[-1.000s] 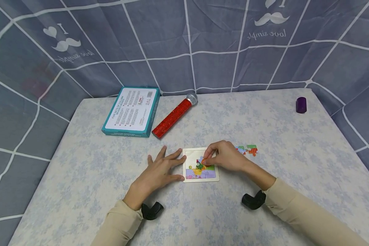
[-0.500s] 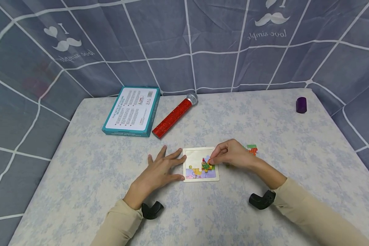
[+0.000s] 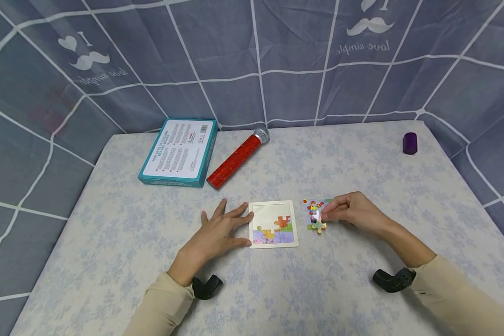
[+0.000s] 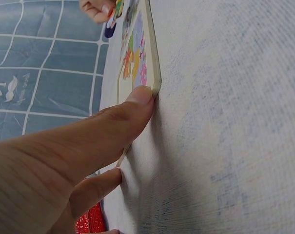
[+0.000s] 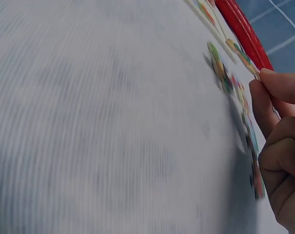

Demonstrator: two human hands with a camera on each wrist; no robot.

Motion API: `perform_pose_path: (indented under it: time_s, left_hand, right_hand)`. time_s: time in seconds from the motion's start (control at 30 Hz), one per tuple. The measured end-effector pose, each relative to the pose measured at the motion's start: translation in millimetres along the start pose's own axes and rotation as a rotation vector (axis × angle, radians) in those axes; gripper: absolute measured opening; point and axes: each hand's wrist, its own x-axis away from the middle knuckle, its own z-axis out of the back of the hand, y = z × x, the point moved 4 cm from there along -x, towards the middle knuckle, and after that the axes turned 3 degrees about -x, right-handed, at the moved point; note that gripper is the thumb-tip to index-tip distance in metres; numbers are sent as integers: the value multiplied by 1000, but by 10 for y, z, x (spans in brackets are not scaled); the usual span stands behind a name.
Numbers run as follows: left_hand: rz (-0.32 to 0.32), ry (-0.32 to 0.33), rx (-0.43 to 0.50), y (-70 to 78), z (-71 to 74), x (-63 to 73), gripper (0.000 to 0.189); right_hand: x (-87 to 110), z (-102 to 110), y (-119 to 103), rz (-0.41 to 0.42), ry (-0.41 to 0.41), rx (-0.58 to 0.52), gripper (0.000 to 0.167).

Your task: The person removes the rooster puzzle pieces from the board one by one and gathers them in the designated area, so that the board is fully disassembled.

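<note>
My left hand (image 3: 216,233) lies with its fingers spread at the left edge of a jigsaw puzzle tray (image 3: 262,212). In the left wrist view, the thumb (image 4: 137,100) presses on the tray's corner. Interlocked pieces (image 3: 273,235) fill the bottom of the tray and an orange one (image 3: 283,221) sits above them at the right; the rest shows bare base. To the right of the tray, my right hand (image 3: 361,217) pinches a jigsaw piece (image 5: 242,57) between thumb and index finger, above several loose pieces (image 3: 314,205) that it partly hides.
A teal-edged box (image 3: 178,149) lies at the back left, beside a red glittery microphone (image 3: 237,161). A small purple cylinder (image 3: 409,143) stands at the far right. Grey tile-patterned cloth (image 3: 218,56) hangs behind the patterned tabletop (image 3: 277,289).
My right hand has moved right from over the tray to the loose pieces, carrying the pinched jigsaw piece. The orange piece in the tray is now uncovered. My left hand has stayed put.
</note>
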Motion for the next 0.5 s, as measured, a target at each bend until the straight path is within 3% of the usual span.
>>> perform_pose_path:
  time_s: [0.23, 0.5]
  left_hand:
    - [-9, 2, 17, -18, 0, 5, 68]
    - [-10, -1, 15, -18, 10, 3, 70]
  right_hand:
    - [104, 188, 108, -35, 53, 25, 31]
    - [107, 221, 134, -3, 90, 146, 18]
